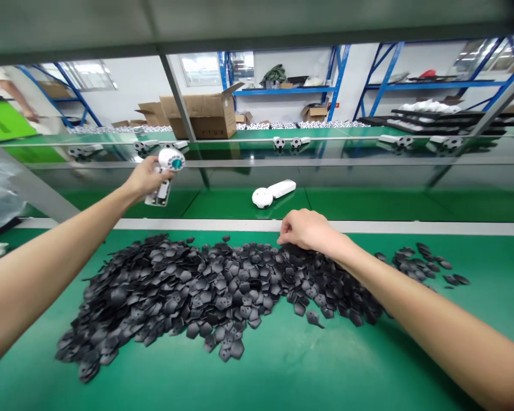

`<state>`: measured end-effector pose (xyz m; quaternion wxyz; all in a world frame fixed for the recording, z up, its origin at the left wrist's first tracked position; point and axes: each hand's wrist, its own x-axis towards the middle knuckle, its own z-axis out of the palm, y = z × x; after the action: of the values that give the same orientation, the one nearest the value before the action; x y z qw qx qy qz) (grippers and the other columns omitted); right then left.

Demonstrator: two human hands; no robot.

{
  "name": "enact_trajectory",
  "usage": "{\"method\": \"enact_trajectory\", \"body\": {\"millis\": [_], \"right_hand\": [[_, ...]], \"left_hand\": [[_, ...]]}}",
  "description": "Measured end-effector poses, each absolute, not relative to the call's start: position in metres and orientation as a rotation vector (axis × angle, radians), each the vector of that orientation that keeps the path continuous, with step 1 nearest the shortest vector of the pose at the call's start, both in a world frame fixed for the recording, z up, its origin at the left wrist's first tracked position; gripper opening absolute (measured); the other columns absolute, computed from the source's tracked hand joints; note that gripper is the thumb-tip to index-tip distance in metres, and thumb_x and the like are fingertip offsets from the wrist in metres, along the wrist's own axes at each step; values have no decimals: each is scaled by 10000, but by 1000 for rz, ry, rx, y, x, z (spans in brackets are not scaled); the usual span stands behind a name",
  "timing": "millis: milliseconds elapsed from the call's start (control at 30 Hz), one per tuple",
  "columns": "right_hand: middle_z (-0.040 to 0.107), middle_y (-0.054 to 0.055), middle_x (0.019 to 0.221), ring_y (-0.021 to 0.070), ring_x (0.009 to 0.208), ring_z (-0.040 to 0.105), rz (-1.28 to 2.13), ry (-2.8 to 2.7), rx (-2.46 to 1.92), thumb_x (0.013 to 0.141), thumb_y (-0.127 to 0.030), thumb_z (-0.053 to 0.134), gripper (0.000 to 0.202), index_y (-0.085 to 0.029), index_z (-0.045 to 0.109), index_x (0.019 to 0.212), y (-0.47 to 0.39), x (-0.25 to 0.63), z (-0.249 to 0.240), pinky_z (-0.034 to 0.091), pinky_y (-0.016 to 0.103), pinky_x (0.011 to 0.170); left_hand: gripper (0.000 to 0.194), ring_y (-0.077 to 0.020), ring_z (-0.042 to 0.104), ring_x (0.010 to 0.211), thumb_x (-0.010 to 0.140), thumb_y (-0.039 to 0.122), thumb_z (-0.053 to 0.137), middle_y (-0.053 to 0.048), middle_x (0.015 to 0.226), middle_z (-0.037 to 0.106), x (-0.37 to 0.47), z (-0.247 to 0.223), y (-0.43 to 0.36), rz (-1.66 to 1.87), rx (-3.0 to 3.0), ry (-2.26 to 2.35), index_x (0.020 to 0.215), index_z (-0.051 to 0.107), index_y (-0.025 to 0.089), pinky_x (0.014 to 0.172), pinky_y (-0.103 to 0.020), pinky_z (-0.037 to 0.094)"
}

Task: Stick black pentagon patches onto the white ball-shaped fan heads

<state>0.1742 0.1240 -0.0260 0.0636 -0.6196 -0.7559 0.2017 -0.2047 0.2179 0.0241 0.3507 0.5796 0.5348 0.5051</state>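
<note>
My left hand [148,178] grips a white device with a round head [171,159], shaped like a small handheld fan. Its head shows a teal centre, and its open handle shows electronic parts inside. My right hand [305,229] is at the back edge of a wide pile of black pentagon-shaped plastic pieces [214,285], knuckles up and fingers curled together; whether a piece is between the fingertips is hidden. Beyond that hand, a second white device [263,197] with a round head and a straight handle lies on the green belt [223,206].
A pale rail [240,225] separates the green worktable [282,365] from the belt. Farther back stand soccer-ball-patterned devices [279,142] and a cardboard box [209,114]. A metal post [29,177] and clear plastic bag [0,191] are at left. Another person's arm [17,97] shows at upper left.
</note>
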Motion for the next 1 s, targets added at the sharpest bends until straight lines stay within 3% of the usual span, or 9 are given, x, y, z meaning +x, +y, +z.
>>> {"method": "enact_trajectory", "body": {"millis": [100, 200, 267, 333, 400, 500, 667, 800, 1000], "right_hand": [[749, 44, 755, 220, 778, 717, 715, -2219, -1744, 818, -188, 880, 117, -173, 783, 754, 125, 177, -24, 507, 297, 722], [780, 61, 838, 207, 815, 739, 847, -2096, -1571, 922, -225, 780, 130, -169, 755, 807, 115, 183, -17, 501, 263, 693], [792, 82, 897, 181, 807, 752, 968, -1996, -1480, 1004, -247, 668, 135, -157, 704, 911, 103, 190, -11, 522, 238, 666], [790, 97, 912, 165, 760, 756, 1057, -1897, -1419, 1041, -280, 595, 132, -154, 634, 1038, 89, 199, -7, 541, 222, 619], [780, 94, 877, 166, 704, 746, 1139, -1753, -1324, 1008, -390, 668, 258, -156, 599, 1093, 75, 208, -3, 551, 219, 570], [766, 84, 830, 168, 706, 744, 1249, -1522, -1150, 825, -565, 873, 492, -142, 687, 994, 56, 220, 5, 588, 217, 590], [803, 89, 897, 198, 836, 788, 1379, -1412, -1001, 742, -461, 975, 442, -155, 822, 1021, 34, 221, 25, 648, 232, 722], [806, 74, 878, 183, 771, 774, 1265, -1438, -878, 745, -406, 978, 305, -168, 852, 888, 23, 210, 36, 640, 218, 664], [782, 35, 769, 138, 676, 721, 1380, -1353, -812, 710, -302, 993, 216, -187, 860, 835, 11, 194, 33, 603, 184, 633]], "left_hand": [[306, -204, 706, 977, 1011, 319, 726, -79, 1193, 692, -167, 40, 196, 1336, 1357, 1263, 1259, 661, 153, 850, -378, 633], [136, -163, 676, 853, 902, 177, 763, -46, 984, 700, -123, 50, 160, 1299, 1240, 1089, 984, 671, 119, 790, -304, 624], [209, -176, 663, 768, 816, 242, 779, -53, 865, 687, -94, 50, 132, 1266, 1176, 1005, 955, 677, 124, 705, -308, 625], [390, -190, 656, 709, 797, 436, 788, -78, 874, 706, -66, 46, 103, 1171, 1053, 904, 1020, 707, 127, 623, -329, 620], [475, -177, 633, 660, 760, 543, 827, -68, 817, 699, -43, 39, 75, 1026, 941, 840, 977, 713, 137, 586, -315, 607], [476, -181, 664, 737, 732, 502, 870, -81, 871, 738, -21, 27, 45, 958, 898, 798, 1010, 718, 145, 641, -282, 601], [608, -170, 684, 817, 655, 379, 989, -15, 954, 721, -9, 12, 22, 1046, 959, 895, 1127, 642, 215, 746, -261, 564], [735, -185, 667, 958, 774, 525, 933, 2, 1096, 688, -9, 2, 16, 1098, 1103, 972, 1370, 550, 330, 831, -280, 527], [578, -175, 616, 927, 971, 699, 643, -23, 1168, 676, -15, -6, 12, 1122, 1454, 1000, 1425, 562, 350, 755, -271, 501]]}}
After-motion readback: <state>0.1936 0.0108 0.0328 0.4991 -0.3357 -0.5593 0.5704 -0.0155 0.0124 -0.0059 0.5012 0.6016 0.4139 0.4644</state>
